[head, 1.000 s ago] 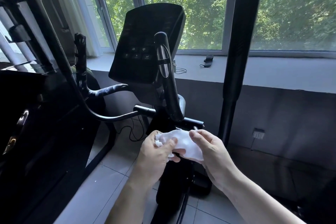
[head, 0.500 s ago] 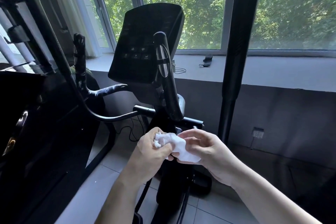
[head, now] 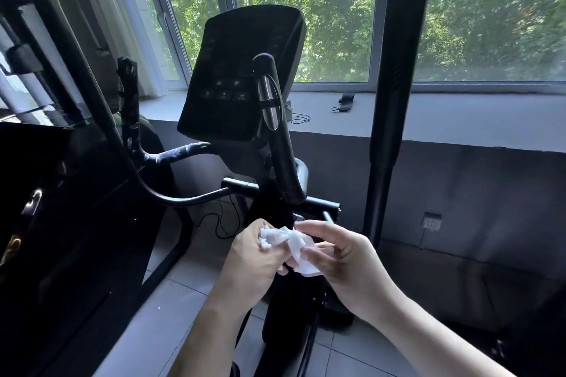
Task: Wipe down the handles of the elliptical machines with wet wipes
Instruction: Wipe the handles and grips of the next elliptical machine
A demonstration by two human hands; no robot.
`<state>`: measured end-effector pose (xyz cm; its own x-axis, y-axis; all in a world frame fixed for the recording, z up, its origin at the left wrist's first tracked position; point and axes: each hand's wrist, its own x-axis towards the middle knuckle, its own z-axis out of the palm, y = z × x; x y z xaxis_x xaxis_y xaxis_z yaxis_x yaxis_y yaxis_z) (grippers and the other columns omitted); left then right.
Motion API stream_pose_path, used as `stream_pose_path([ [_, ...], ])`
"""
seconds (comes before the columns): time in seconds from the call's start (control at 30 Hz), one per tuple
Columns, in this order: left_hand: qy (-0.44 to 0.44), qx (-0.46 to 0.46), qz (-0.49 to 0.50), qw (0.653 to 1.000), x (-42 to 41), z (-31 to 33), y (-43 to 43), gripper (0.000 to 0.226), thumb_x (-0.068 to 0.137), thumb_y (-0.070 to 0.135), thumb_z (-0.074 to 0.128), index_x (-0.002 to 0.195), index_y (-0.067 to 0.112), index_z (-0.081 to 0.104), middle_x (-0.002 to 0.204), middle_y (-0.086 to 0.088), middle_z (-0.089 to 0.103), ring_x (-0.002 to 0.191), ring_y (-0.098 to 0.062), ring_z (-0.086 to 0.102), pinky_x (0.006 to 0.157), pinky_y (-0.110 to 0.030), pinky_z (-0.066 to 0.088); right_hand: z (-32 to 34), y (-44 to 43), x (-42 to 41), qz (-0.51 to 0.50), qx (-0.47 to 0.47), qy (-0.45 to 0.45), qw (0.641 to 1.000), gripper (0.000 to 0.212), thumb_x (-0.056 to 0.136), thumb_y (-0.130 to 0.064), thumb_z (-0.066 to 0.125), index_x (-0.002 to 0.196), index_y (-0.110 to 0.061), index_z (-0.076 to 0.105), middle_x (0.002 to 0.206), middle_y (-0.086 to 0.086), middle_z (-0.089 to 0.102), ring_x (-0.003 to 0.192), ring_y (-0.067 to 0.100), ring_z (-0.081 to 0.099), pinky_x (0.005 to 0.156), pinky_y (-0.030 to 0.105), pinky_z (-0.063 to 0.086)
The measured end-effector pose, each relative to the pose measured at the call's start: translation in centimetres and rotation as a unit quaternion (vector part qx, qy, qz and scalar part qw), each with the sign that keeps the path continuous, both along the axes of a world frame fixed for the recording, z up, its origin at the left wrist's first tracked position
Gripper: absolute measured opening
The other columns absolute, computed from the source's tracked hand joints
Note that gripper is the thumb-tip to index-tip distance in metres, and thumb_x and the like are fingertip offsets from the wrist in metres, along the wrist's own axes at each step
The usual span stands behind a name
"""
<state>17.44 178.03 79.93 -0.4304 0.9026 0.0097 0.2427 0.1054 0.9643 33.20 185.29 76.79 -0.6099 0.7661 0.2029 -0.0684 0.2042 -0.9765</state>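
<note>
A crumpled white wet wipe (head: 289,243) is held between both hands below the machine's console. My left hand (head: 255,260) grips its bunched left end and my right hand (head: 343,257) pinches its right part with curled fingers. Just above them rises the black right fixed handle (head: 280,144) with a silver sensor strip. The left fixed handle (head: 130,104) stands upright further left, its bar curving in under the black console (head: 239,76). A tall black moving handle pole (head: 395,70) stands to the right. Neither hand touches a handle.
Another dark machine (head: 55,208) fills the left side, with a curved black bar (head: 92,95) crossing in front. A window sill (head: 459,113) behind holds a small black strap (head: 346,99). Cables (head: 220,220) lie on the tiled floor (head: 171,300); a wall socket (head: 432,220) sits at right.
Both hands have kept working the wipe, bunching it into a smaller wad. My right fingers have curled further round it. The hands stay at the same spot below the handle.
</note>
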Motion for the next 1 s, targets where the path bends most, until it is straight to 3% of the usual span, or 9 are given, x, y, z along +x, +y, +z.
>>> stream_pose_path([
  [0.1,-0.016,-0.011,0.011,1.000,0.2,0.0,0.1,0.028,0.090,0.017,0.078,0.087,0.001,0.055,0.067,-0.006,0.072,0.058,-0.009,0.066,0.058,-0.023,0.054,-0.1,-0.1,0.0,-0.004,0.049,-0.014,0.999,0.023,0.100,-0.007,0.067,0.101,-0.029,0.075,0.096,-0.003,0.081,0.109,0.008,0.073,0.090,0.024,0.058],
  [0.2,-0.024,-0.015,0.006,1.000,-0.1,-0.1,0.1,0.023,0.090,0.008,0.075,0.091,-0.002,0.055,0.069,-0.009,0.074,0.059,-0.010,0.066,0.057,-0.022,0.052,0.0,0.0,-0.1,-0.017,0.074,0.004,0.997,0.016,0.100,-0.005,0.067,0.092,-0.017,0.072,0.091,0.003,0.081,0.127,0.005,0.064,0.093,0.031,0.060],
  [0.3,-0.037,-0.020,0.004,0.999,-0.6,0.0,0.1,0.030,0.090,0.012,0.077,0.095,-0.008,0.054,0.073,-0.014,0.075,0.062,-0.014,0.068,0.059,-0.025,0.051,0.0,0.1,0.1,-0.046,0.034,0.028,0.998,0.021,0.096,0.003,0.068,0.087,-0.015,0.072,0.107,0.003,0.080,0.108,0.018,0.075,0.083,0.045,0.065],
  [0.4,-0.033,-0.023,0.016,0.999,-0.8,0.5,-0.3,0.030,0.090,0.023,0.077,0.090,0.002,0.057,0.075,-0.012,0.076,0.064,-0.015,0.067,0.058,-0.020,0.049,-0.2,0.3,0.3,-0.067,0.011,0.030,0.997,0.028,0.094,0.007,0.067,0.084,-0.019,0.070,0.113,0.001,0.078,0.090,0.028,0.078,0.074,0.050,0.065],
  [0.57,-0.029,-0.019,0.048,0.998,-1.8,0.5,-0.8,0.026,0.094,0.017,0.072,0.079,0.009,0.052,0.066,-0.007,0.065,0.061,-0.023,0.066,0.069,-0.038,0.058,0.0,0.5,0.7,-0.089,-0.051,0.061,0.993,0.018,0.098,0.010,0.061,0.090,-0.007,0.062,0.104,0.006,0.078,0.095,0.027,0.077,0.067,0.047,0.066],
  [0.73,-0.069,0.003,0.053,0.996,-2.3,1.1,-1.0,0.027,0.095,0.001,0.063,0.075,0.007,0.045,0.059,0.000,0.060,0.052,-0.016,0.064,0.059,-0.035,0.060,0.3,0.9,1.2,-0.147,-0.093,0.087,0.981,0.010,0.103,0.006,0.053,0.096,-0.002,0.054,0.091,0.028,0.068,0.084,0.037,0.077,0.065,0.047,0.065],
  [0.87,-0.103,0.019,0.088,0.991,-3.2,0.8,-0.8,0.024,0.089,0.001,0.056,0.075,0.002,0.037,0.065,-0.022,0.056,0.060,-0.023,0.072,0.092,-0.067,0.055,0.7,0.9,1.2,-0.170,-0.123,0.140,0.967,0.007,0.106,0.004,0.047,0.102,-0.002,0.049,0.088,0.018,0.074,0.082,0.034,0.078,0.067,0.045,0.066],
  [0.93,-0.119,0.034,0.097,0.988,-3.0,0.7,-0.6,0.028,0.095,-0.008,0.048,0.073,0.007,0.039,0.049,-0.006,0.040,0.043,-0.014,0.058,0.094,-0.065,0.055,0.8,0.8,1.0,-0.157,-0.127,0.148,0.968,0.006,0.108,0.001,0.046,0.104,-0.003,0.048,0.088,0.010,0.074,0.085,0.032,0.078,0.071,0.047,0.065],
  [1.0,-0.118,0.051,0.074,0.989,-2.3,0.6,-0.3,0.024,0.098,-0.007,0.049,0.077,0.002,0.045,0.049,-0.003,0.043,0.048,-0.016,0.059,0.084,-0.053,0.062,0.8,0.4,0.6,-0.111,-0.129,0.137,0.976,0.005,0.109,-0.004,0.044,0.105,-0.003,0.046,0.090,0.001,0.075,0.090,0.029,0.078,0.073,0.048,0.065],
])
